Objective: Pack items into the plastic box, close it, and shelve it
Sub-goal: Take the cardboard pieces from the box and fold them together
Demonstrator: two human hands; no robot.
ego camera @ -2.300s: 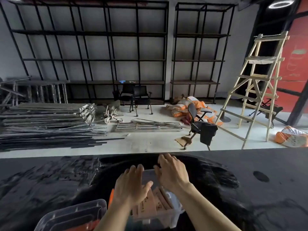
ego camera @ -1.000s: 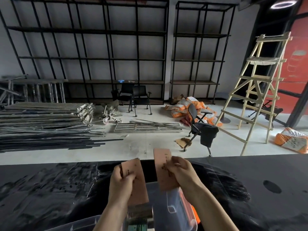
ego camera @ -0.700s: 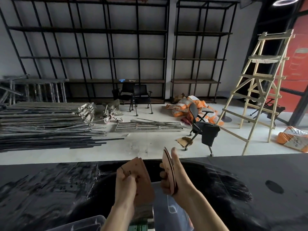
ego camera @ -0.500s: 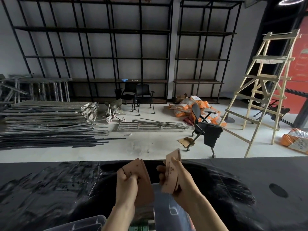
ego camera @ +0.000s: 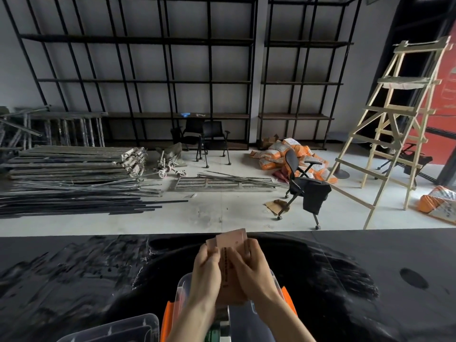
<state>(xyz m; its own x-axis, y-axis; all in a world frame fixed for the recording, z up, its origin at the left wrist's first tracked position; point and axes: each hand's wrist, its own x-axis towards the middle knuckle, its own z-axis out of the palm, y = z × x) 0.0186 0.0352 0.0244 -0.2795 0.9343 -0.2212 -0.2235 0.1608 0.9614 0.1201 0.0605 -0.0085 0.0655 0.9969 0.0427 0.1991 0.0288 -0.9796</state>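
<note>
Far off to the left of the hands, a heap of long grey metal rails and black bars (ego camera: pixel 71 178) lies flat on the pale concrete floor (ego camera: pixel 222 215). Straight ahead, tall black metal shelving (ego camera: pixel 138 70) lines the grey back wall, two black chairs (ego camera: pixel 204 137) parked at its foot. Ahead and to the right, orange and white sacks (ego camera: pixel 278 154) are piled behind a black wheeled office chair (ego camera: pixel 306 188), and a pale wooden stepladder (ego camera: pixel 399 124) stands farther right.

Closer in, the glossy black bench (ego camera: pixel 74 280) runs the full width under the hands, streaked with reflections. Low on the left, beside the left forearm, the rim of a clear plastic lid (ego camera: pixel 118 329) pokes in.

Now the hands: the left hand (ego camera: pixel 206 270) is curled, fingers pinching the left edge of a stack of tan cardboard cards with dark print (ego camera: pixel 230 248). The right hand (ego camera: pixel 251 267) is folded round the stack's right side, thumb across the face. One card juts up above the rest.

Directly beneath the hands sits the clear plastic box with orange side latches (ego camera: pixel 181 290), open, largely hidden by the wrists; its contents are hard to make out.
</note>
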